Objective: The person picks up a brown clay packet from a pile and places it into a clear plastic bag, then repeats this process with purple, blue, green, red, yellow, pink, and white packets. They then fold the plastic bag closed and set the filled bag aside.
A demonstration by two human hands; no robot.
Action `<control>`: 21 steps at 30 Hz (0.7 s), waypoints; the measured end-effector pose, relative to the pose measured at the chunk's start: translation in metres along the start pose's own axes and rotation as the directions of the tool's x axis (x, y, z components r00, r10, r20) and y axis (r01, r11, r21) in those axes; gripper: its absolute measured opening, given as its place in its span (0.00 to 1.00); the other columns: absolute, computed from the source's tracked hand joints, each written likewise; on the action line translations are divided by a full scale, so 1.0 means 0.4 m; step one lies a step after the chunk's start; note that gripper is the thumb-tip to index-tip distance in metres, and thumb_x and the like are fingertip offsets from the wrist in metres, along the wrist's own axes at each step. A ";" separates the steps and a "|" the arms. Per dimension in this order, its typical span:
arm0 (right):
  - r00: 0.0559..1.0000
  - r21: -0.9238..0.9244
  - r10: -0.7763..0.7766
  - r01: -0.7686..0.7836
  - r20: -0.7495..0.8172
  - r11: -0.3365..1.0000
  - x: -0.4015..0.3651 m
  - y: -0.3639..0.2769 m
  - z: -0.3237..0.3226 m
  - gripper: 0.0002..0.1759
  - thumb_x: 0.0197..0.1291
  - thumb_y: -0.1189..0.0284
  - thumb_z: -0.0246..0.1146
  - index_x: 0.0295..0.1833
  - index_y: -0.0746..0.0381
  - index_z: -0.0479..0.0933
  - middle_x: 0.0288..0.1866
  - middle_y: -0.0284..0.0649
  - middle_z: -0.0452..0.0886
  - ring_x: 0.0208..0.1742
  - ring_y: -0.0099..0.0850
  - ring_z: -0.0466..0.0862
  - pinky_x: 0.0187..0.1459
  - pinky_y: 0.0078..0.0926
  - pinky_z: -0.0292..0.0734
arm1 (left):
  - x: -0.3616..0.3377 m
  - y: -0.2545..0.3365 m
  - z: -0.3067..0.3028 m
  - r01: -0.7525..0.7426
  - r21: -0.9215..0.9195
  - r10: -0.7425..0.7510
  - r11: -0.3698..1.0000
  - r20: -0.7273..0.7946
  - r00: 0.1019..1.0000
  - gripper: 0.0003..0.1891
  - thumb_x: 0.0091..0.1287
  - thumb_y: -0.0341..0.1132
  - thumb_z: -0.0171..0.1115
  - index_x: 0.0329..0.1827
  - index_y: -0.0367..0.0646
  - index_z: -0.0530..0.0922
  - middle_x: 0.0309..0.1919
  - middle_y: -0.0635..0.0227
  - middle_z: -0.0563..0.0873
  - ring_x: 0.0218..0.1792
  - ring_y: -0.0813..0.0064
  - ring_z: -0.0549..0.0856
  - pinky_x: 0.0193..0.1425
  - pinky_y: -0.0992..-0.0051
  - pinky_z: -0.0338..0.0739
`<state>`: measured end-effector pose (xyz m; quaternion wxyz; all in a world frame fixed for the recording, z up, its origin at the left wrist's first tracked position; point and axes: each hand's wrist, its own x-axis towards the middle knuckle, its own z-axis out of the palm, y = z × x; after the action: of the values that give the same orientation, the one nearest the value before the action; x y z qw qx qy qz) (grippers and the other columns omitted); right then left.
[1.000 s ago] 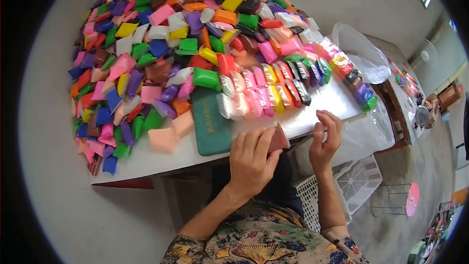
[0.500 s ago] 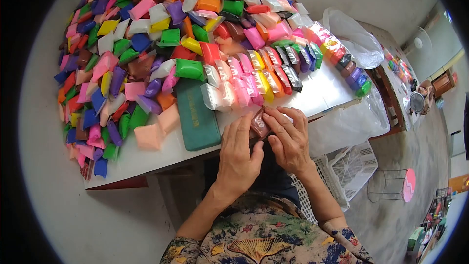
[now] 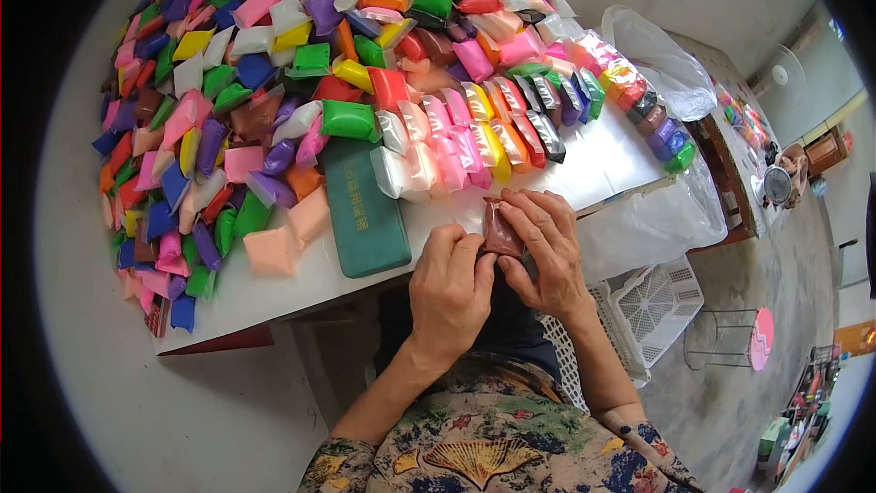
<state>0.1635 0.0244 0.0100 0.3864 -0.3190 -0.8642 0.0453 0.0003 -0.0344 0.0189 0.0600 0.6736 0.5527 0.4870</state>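
Note:
A small brown clay packet (image 3: 502, 234) in clear wrap is between my two hands at the table's front edge. My left hand (image 3: 449, 285) pinches its lower left corner between thumb and curled fingers. My right hand (image 3: 546, 251) grips its right side, fingers over the top and thumb below. Just beyond, two rows of wrapped packets in several colours lie side by side, with a white packet (image 3: 392, 173) at the near left end. A green case (image 3: 367, 210) with gold lettering rests left of the rows, close to my left hand.
A large heap of coloured packets (image 3: 274, 64) covers the table's left and back. Another line of packets (image 3: 652, 123) lies at the right, by clear plastic bags (image 3: 662, 82). White plastic baskets (image 3: 652, 315) stand below the table edge; a pink-topped stool (image 3: 761, 338) is farther right.
The brown packet has turned more upright and shows more of its face. My left fingers have gone from lying extended to a curled pinch at its corner.

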 end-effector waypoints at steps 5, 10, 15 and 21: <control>0.998 0.098 -0.011 0.017 -0.054 0.995 -0.014 0.014 0.008 0.40 0.51 0.71 0.67 0.72 0.69 0.67 0.72 0.58 0.72 0.72 0.56 0.72 0.74 0.57 0.60 | -0.003 -0.006 0.007 -0.056 0.040 0.056 0.998 0.003 0.998 0.11 0.60 0.24 0.69 0.45 0.36 0.80 0.41 0.58 0.78 0.41 0.56 0.83 0.46 0.61 0.78; 0.985 -0.034 0.002 -0.008 -0.170 0.999 -0.043 0.004 0.005 0.36 0.49 0.67 0.72 0.65 0.65 0.70 0.66 0.51 0.74 0.66 0.51 0.74 0.71 0.57 0.62 | -0.005 -0.009 0.012 -0.075 0.046 0.076 0.996 -0.024 0.997 0.09 0.60 0.24 0.69 0.42 0.37 0.80 0.39 0.59 0.79 0.40 0.55 0.82 0.45 0.61 0.78; 0.975 -0.172 0.024 -0.063 -0.219 0.983 -0.057 -0.004 0.011 0.23 0.50 0.66 0.74 0.49 0.62 0.75 0.49 0.43 0.78 0.49 0.44 0.77 0.55 0.48 0.69 | 0.003 -0.006 0.013 -0.098 0.034 0.099 0.995 -0.049 0.994 0.07 0.61 0.21 0.68 0.40 0.35 0.80 0.37 0.57 0.79 0.36 0.54 0.82 0.40 0.61 0.77; 0.977 -0.221 -0.066 0.020 -0.205 0.975 -0.035 -0.009 0.005 0.13 0.48 0.72 0.71 0.39 0.63 0.77 0.40 0.40 0.79 0.39 0.39 0.78 0.47 0.42 0.70 | 0.011 -0.009 0.011 -0.143 0.058 0.144 0.988 -0.002 0.990 0.06 0.61 0.22 0.67 0.40 0.35 0.79 0.36 0.57 0.79 0.36 0.54 0.81 0.40 0.60 0.77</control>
<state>0.1673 0.0139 0.0009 0.4395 -0.3436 -0.8248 -0.0923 0.0007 -0.0277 0.0170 0.0035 0.7116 0.5168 0.4759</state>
